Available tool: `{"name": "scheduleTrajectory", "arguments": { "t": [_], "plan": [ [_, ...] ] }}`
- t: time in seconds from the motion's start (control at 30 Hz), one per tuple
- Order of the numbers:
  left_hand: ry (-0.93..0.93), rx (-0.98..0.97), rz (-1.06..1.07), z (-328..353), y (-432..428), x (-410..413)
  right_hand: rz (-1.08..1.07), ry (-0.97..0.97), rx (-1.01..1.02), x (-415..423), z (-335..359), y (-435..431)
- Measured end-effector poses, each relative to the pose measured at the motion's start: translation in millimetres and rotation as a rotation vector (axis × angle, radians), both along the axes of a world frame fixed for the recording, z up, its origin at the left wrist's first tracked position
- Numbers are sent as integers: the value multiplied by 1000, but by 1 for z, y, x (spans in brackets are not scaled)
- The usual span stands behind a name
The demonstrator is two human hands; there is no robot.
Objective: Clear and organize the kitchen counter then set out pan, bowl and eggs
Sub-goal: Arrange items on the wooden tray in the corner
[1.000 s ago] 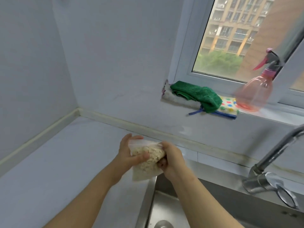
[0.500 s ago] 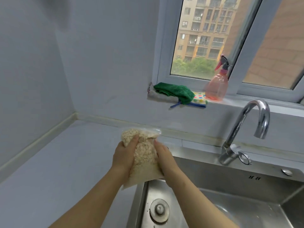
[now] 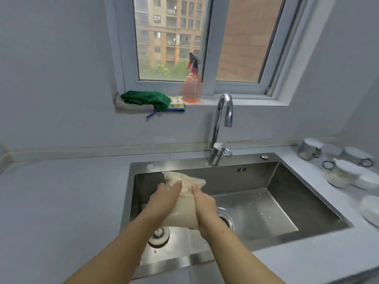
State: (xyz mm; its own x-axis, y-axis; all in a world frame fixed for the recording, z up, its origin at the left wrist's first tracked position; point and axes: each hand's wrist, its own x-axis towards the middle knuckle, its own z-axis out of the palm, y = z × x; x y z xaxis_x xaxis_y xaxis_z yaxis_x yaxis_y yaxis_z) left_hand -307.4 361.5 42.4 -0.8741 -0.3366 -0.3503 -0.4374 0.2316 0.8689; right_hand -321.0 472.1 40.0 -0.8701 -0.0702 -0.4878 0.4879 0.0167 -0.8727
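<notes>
Broad counter on the left runs right up to the sink rim. Over the basin's left half, left hand and right hand both wrap the bag of grain, fingers curled round its sides, held above the floor. Tap behind; lidded jars crowd the right counter, close to the rim

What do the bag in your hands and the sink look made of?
Bag: thin clear plastic film, probably; pale flakes show through and it crumples where gripped.
Sink: brushed stainless steel, apparently; grey metallic sheen, soft reflections.
</notes>
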Motion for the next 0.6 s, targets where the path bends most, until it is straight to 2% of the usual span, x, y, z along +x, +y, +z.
{"name": "scheduleTrajectory", "arguments": {
  "t": [0.07, 0.17, 0.4, 0.6],
  "plan": [
    [44, -88, -61, 5, 45, 3, -100, 37, 47, 8, 2, 42],
    [118, -100, -132, 9, 110, 12, -224, 92, 123, 29, 6, 106],
    [193, 97, -478, 6, 312, 74, -560, 175, 269, 127, 11, 305],
    [124, 170, -805, 6, 480, 169, -853, 135, 312, 254, 6, 456]
  ]
}}
